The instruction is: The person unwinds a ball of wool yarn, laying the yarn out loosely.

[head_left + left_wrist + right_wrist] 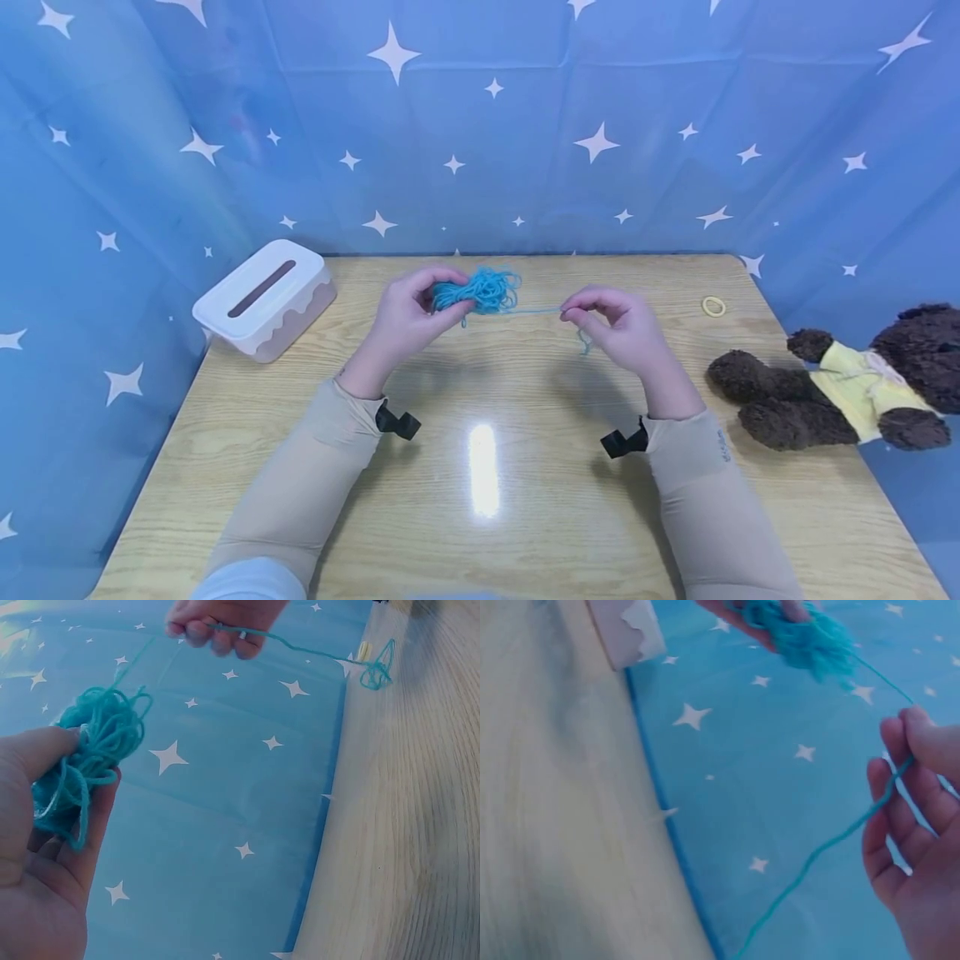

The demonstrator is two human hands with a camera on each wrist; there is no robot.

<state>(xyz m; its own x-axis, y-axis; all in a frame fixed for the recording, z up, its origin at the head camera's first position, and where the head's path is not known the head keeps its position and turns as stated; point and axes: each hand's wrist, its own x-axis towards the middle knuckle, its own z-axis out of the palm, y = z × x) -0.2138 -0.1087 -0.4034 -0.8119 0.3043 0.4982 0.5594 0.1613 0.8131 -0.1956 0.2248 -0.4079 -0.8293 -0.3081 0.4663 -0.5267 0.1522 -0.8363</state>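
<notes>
Blue star-print curtain (517, 183): backs your whole work area. Wooden surface (540, 533): runs in front of it, beneath both your arms. Brown toy bear (840, 387) w/ yellow garment: lies at the R edge, legs toward your R forearm; prob. the only thing likely to hinder a wide pull to that side. White lidded box (277, 304), slot on top: far L corner, well apart from the yarn, so prob. no obstacle.

Your L hand (408, 312): grips the yarn bundle (491, 290) btwn thumb and fingers, held up over the far part of the surface; its far end is a mass of loose loops. Your R hand (618, 329): pinches one strand (536, 312), which runs approx. straight btwn your hands; a free tail (584, 342) hangs below the pinch, w/ a small tangle at its end (L wrist view).

Progress, as judged: early stage. Done: one end freed & a short length drawn out. Left: most of the yarn, incl. the loops, where the strand might snag. Yellow ring (714, 314): lies R of your R hand, untouched, out of the strand's line.
</notes>
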